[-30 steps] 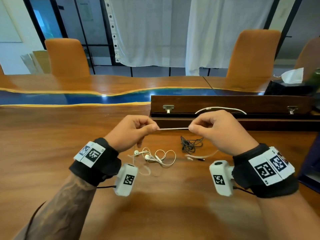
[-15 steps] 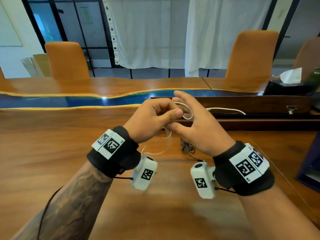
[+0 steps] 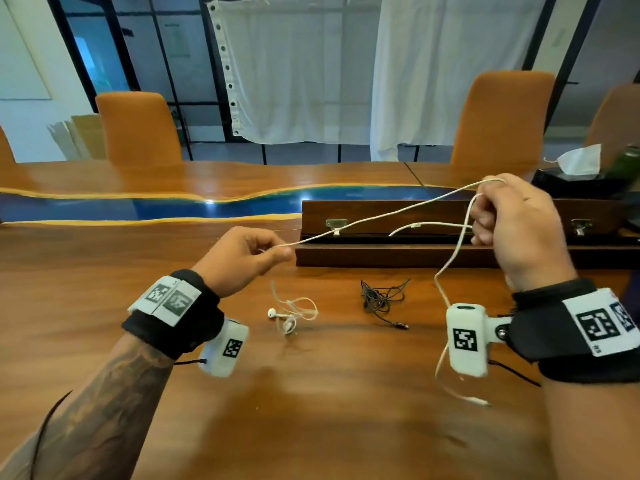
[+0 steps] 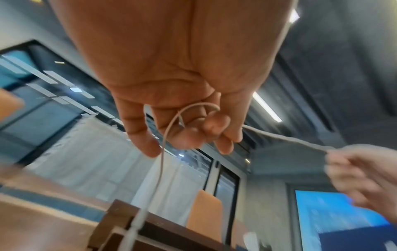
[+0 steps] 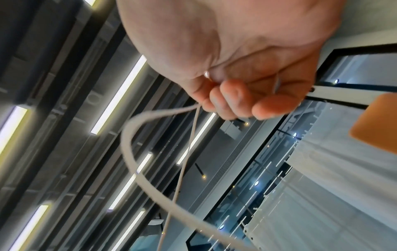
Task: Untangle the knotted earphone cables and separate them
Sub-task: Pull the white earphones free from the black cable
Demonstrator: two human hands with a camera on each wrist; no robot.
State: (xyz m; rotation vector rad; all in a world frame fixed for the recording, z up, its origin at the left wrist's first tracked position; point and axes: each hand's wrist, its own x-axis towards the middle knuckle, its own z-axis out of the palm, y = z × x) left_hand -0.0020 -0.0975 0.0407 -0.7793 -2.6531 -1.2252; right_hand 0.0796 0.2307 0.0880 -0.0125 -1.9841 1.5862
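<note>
Now I'm pinching the white cable point(image 3: 381, 216) taut between left hand point(image 3: 239, 261) and right hand point(image 3: 516, 230), fingers curled tight around it; pulling harder risks cinching its loops.

Both wrists have chunky black straps with white tags printed with black square codes. A white camera block point(image 3: 225, 348) hangs under the left wrist and another point(image 3: 465, 339) under the right, each with its own code and thin black wire. Left forearm point(image 3: 104, 403), lower left, is tattooed.
</note>
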